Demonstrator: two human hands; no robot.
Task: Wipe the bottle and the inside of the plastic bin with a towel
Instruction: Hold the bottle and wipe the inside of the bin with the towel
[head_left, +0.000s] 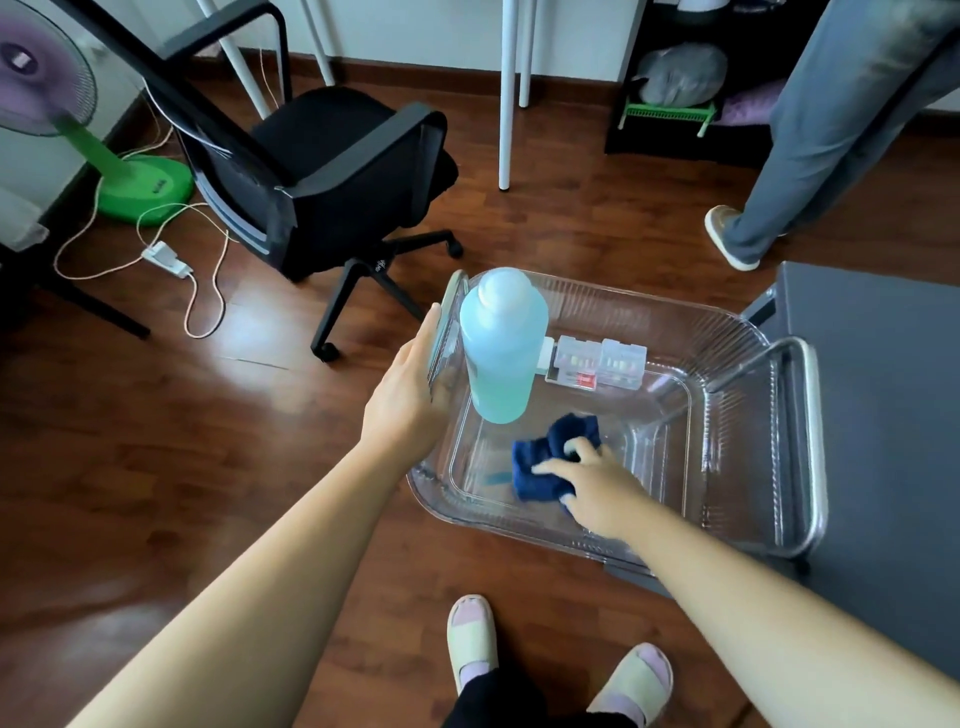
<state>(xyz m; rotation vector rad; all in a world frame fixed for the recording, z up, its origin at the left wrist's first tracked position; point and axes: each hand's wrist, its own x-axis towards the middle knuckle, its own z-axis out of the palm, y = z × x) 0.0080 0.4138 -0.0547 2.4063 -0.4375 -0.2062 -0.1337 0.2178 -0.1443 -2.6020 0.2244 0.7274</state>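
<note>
A: While the right hand (597, 480) presses down on the dark blue towel (550, 457), how is it holding it?

B: Fingers spread and curled over the bunched cloth, pinning it to the floor of the clear plastic bin (727, 467), near the front and a little left of the middle. The left hand (415, 384) is flat and open against the outside of the bin's left wall, bracing it, gripping nothing.

A: And the bottle (501, 348)?

B: Inside the bin, at the far left, upright: long axis vertical, cap toward the camera, just inside the wall the left hand steadies. It is well filled with pale blue liquid, so I judge it fairly heavy and, being smooth plastic, slippery if damp. Best taken round the middle of the body, not the cap.

A: The towel?

B: Soft and limp; it will follow any shape the palm gives it.

A: The bin?

B: Stiff but thin and ribbed, light enough to slide, hence the bracing hand. Its long axis runs left to right, opening upward. Small clear boxes (600, 364) sit at the far side, right of the bottle
</note>
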